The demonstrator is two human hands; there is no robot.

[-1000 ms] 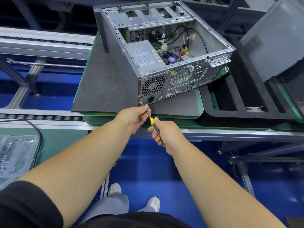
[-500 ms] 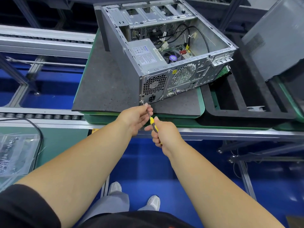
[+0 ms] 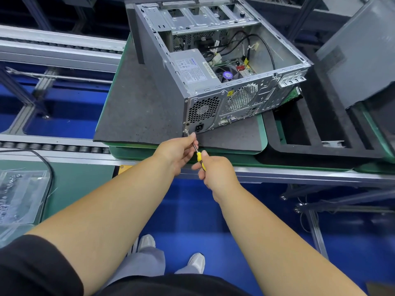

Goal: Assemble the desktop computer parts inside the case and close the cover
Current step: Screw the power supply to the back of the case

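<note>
An open grey computer case (image 3: pixel 162 82) lies on its side on a dark foam pad (image 3: pixel 136 107), its rear panel towards me. Inside it I see the power supply (image 3: pixel 190 69), a CPU fan and black cables. A yellow-handled screwdriver (image 3: pixel 198 155) points at a screw (image 3: pixel 186 131) at the rear panel's lower left corner. My right hand (image 3: pixel 215 171) grips the handle. My left hand (image 3: pixel 177 150) pinches the metal shaft close to the tip. The grey side cover (image 3: pixel 359 56) leans at the right.
A black foam tray (image 3: pixel 320 133) with empty slots sits to the right of the case on green pallets. Roller conveyor rails (image 3: pixel 53 146) run along the left. A clear plastic bin (image 3: pixel 19 195) of screws stands at the lower left. The blue floor lies below.
Both hands and the screwdriver have stayed at the rear lower left corner, shifting only slightly; my right hand has turned a little on the handle.
</note>
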